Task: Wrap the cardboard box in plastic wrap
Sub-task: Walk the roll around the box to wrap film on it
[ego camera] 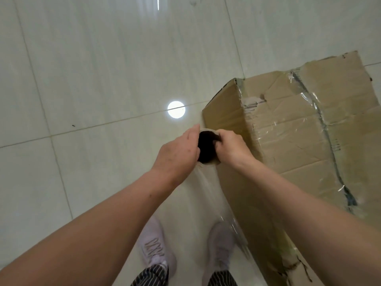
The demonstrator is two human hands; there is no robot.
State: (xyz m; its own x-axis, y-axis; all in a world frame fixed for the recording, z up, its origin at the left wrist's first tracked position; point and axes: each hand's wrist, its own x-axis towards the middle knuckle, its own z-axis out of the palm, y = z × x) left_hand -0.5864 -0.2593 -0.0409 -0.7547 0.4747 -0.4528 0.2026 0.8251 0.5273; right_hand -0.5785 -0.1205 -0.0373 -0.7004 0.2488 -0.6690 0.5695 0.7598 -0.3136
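Left hand [179,153] cups, right hand [231,147] hooks curled fingers inside, upright clear plastic-wrap roll [209,163], likely tensioning film [224,207] against tan cardboard box [288,131].

The tiled floor [92,79] lies open to the left and ahead. On the right the cardboard box [299,131] blocks the way, its near edge just beside the roll of plastic wrap [207,164]. A stretched sheet of film [208,193] runs from the roll down along the box's side, over the right shoe [219,246], closing that gap.
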